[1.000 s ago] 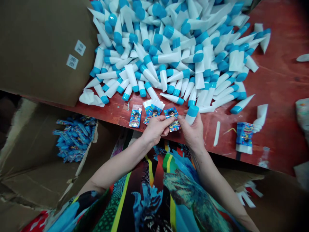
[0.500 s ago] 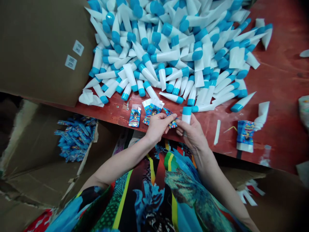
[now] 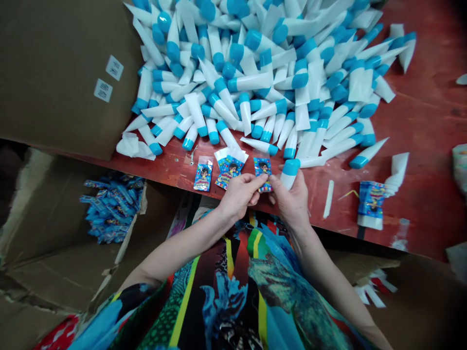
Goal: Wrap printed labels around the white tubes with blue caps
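Observation:
My left hand point(image 3: 239, 194) and my right hand point(image 3: 292, 198) meet at the near edge of a red table point(image 3: 430, 126). Both pinch the lower end of a small printed blue sleeve point(image 3: 263, 168), which stands upright between the fingertips. My right hand also grips a white tube with a blue cap point(image 3: 289, 173), cap pointing away from me. Two more printed sleeves point(image 3: 204, 173) point(image 3: 228, 169) lie on the table just left of my hands.
A big heap of white blue-capped tubes point(image 3: 262, 73) covers the table beyond my hands. A sleeved tube point(image 3: 370, 204) lies at the right. A brown cardboard box point(image 3: 54, 73) stands at left; a lower carton holds several blue packs point(image 3: 109, 206).
The printed sleeve, crumpled between my fingers half a second ago, now stands flat and upright. My right hand's tube has tilted slightly right.

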